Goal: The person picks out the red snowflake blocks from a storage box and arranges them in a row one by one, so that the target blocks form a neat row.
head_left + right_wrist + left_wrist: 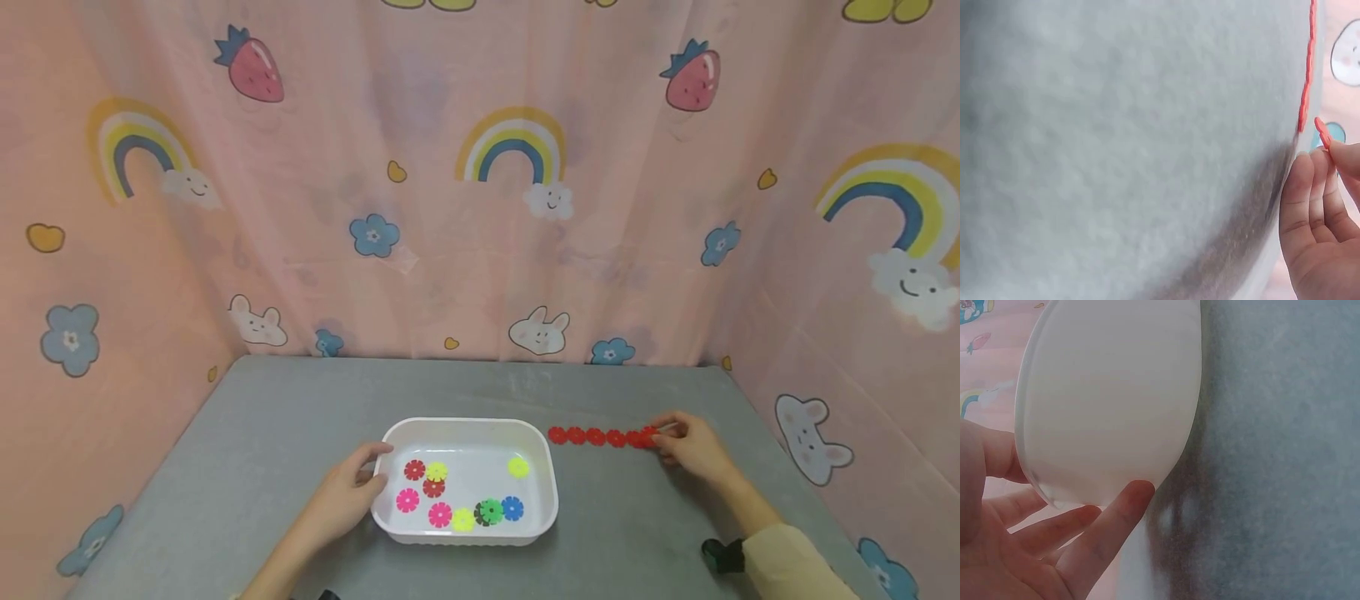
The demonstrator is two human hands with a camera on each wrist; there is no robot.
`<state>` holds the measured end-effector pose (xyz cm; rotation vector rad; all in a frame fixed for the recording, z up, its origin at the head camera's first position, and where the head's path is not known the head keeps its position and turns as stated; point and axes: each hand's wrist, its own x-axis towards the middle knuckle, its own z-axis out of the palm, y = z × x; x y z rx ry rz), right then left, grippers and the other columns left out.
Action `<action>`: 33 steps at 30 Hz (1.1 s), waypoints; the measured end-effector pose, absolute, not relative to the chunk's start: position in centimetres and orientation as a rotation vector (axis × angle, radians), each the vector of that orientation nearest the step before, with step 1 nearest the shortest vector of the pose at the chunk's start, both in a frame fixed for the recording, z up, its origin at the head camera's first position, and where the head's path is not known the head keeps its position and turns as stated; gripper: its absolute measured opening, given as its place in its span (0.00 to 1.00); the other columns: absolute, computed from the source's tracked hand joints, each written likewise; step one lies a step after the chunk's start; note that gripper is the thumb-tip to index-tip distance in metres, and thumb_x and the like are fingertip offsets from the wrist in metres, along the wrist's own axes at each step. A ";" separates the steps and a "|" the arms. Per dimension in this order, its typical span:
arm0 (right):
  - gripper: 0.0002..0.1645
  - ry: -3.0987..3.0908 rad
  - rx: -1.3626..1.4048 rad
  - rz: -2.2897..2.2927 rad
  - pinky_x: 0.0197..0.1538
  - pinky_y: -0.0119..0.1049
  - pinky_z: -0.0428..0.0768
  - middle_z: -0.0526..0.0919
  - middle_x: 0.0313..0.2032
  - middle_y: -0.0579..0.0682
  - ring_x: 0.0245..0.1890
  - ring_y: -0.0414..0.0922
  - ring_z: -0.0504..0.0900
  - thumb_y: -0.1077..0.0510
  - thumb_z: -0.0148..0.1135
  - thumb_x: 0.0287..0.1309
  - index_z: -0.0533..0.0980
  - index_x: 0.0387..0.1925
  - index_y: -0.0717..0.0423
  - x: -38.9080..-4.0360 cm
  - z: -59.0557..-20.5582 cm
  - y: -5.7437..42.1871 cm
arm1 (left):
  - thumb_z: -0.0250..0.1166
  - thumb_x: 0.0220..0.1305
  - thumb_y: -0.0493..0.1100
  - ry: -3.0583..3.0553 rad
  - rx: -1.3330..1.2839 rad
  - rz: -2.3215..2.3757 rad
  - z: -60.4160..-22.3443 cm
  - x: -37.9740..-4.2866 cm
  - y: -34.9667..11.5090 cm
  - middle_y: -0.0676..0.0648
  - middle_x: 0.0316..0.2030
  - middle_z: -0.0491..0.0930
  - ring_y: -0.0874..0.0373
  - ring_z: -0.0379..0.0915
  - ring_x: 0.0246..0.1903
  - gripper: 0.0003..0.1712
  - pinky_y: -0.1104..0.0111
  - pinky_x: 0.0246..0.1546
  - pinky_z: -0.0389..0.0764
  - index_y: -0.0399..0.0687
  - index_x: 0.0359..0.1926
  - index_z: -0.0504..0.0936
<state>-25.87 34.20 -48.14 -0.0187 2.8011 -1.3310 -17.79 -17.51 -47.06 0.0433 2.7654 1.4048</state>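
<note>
A white plastic tray (pixel 465 539) stands on the table, holding several flower-shaped plastic discs in pink, yellow, red, green and blue. At its left end my left hand (pixel 348 492) grips the wall, thumb and fingers round the rim. The left wrist view shows the fingers of that hand (pixel 1054 544) against the outer side of the tray (pixel 1110 406). Right of the tray, several red discs lie in a row (pixel 596 437). Over the row's right end my right hand (pixel 693 446) pinches a red disc (pixel 1322 132) between thumb and fingertips, raised just above the table.
The grey table (pixel 315 400) ends at the back and sides against a pink patterned curtain (pixel 420 292). A black strap or device (pixel 723 556) sits at the right wrist beside the light sleeve (pixel 795 562).
</note>
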 end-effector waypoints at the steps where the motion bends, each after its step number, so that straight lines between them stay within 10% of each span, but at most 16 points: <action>1: 0.17 2.799 -0.013 -1.327 0.34 0.39 0.86 0.83 0.34 0.58 0.31 0.49 0.82 0.64 0.60 0.68 0.74 0.53 0.74 -25.9 -48.1 34.4 | 0.63 0.69 0.38 2.766 0.046 1.407 -47.1 -17.8 -17.5 0.36 0.63 0.76 0.36 0.79 0.55 0.22 0.44 0.52 0.81 0.48 0.62 0.78; 33: 0.18 2.925 -0.064 -1.118 0.33 0.36 0.83 0.83 0.41 0.62 0.33 0.48 0.81 0.62 0.59 0.69 0.76 0.53 0.72 -25.4 -46.2 34.6 | 0.63 0.69 0.38 2.770 0.040 1.403 -47.2 -17.8 -17.4 0.36 0.63 0.76 0.35 0.78 0.56 0.22 0.44 0.52 0.81 0.49 0.63 0.77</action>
